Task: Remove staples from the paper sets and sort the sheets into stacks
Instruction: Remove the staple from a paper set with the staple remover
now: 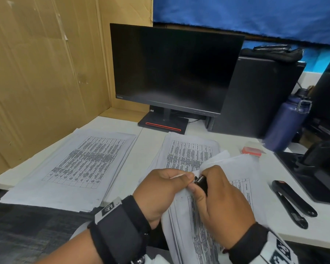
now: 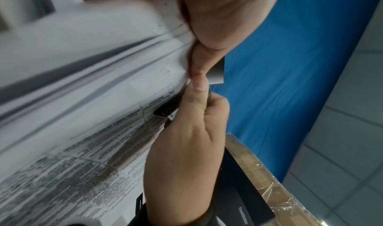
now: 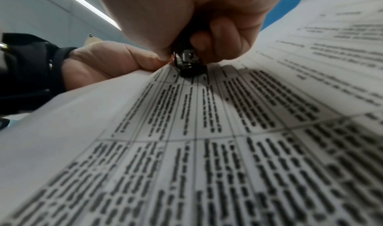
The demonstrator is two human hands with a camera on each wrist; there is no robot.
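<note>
While left hand (image 1: 160,193) pinches the paper set (image 1: 204,225) corner, right hand (image 1: 223,206) grip clamps the staple remover (image 1: 201,182)

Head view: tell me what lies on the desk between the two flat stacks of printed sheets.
Nothing: in the head view a bare strip of white desk separates the left stack from the middle stack.

Two paper stacks (image 1: 72,164) (image 1: 187,151) lie at eleven and twelve o'clock, one held paper set (image 1: 242,180), one staple remover (image 1: 202,182), one stapler (image 1: 291,202), one monitor (image 1: 171,67), one bottle (image 1: 286,122).
</note>
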